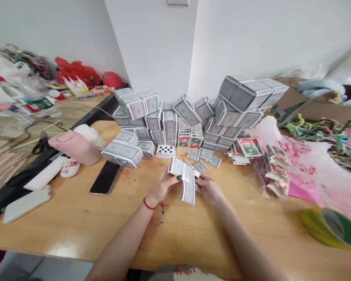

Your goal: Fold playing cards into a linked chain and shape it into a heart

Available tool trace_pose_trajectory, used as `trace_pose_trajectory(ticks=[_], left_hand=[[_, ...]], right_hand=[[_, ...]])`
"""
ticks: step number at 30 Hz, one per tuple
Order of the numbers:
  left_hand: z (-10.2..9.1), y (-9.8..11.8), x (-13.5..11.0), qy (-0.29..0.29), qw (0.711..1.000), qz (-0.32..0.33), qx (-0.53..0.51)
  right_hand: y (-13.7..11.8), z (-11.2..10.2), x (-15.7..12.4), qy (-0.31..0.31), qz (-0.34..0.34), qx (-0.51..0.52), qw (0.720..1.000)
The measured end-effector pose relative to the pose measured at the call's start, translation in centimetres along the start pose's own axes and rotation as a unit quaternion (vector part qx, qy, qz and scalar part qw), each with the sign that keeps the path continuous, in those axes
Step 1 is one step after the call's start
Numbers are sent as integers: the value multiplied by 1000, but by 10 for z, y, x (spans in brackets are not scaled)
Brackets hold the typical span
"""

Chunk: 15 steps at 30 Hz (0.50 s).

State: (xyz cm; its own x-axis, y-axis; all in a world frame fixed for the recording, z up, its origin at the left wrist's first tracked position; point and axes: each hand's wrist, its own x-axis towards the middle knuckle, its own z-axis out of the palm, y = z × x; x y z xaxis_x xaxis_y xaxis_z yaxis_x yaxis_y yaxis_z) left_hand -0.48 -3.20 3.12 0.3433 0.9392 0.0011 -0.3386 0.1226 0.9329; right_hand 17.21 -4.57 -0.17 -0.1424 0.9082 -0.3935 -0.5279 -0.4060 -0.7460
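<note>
Between my two hands, above the table, is a piece of joined grey-backed playing cards [188, 185], folded into box-like parts. My left hand [163, 186] grips its left side, the thumb pressed on the cards. On the right side, the fingers of my right hand [207, 188] pinch its edge, partly hidden behind it. Just beyond lie several loose playing cards [206, 155], face down. A stack of cards [165, 150] with an eight of spades face up is to their left. Behind stand blocks built from folded cards [169, 123], stacked in tiers.
At left are a black phone [105, 178], a white power bank [27, 204] and a pink roll [76, 147]. Card boxes [249, 147] and a plastic bag [304, 156] lie at right. A yellow-green tape roll [312, 230] rests near the right edge.
</note>
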Motion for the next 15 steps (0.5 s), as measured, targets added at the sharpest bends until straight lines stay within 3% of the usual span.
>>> trace_pose_trajectory(ticks=[3, 8, 15], left_hand=[[0, -2, -2, -11, 999, 21, 36], [-4, -4, -3, 18, 994, 63, 93], [0, 1, -6, 31, 988, 94, 116]], right_hand=[[6, 4, -3, -36, 43, 33, 998], [12, 10, -6, -69, 74, 56, 993], [6, 19, -11, -20, 58, 89, 994]])
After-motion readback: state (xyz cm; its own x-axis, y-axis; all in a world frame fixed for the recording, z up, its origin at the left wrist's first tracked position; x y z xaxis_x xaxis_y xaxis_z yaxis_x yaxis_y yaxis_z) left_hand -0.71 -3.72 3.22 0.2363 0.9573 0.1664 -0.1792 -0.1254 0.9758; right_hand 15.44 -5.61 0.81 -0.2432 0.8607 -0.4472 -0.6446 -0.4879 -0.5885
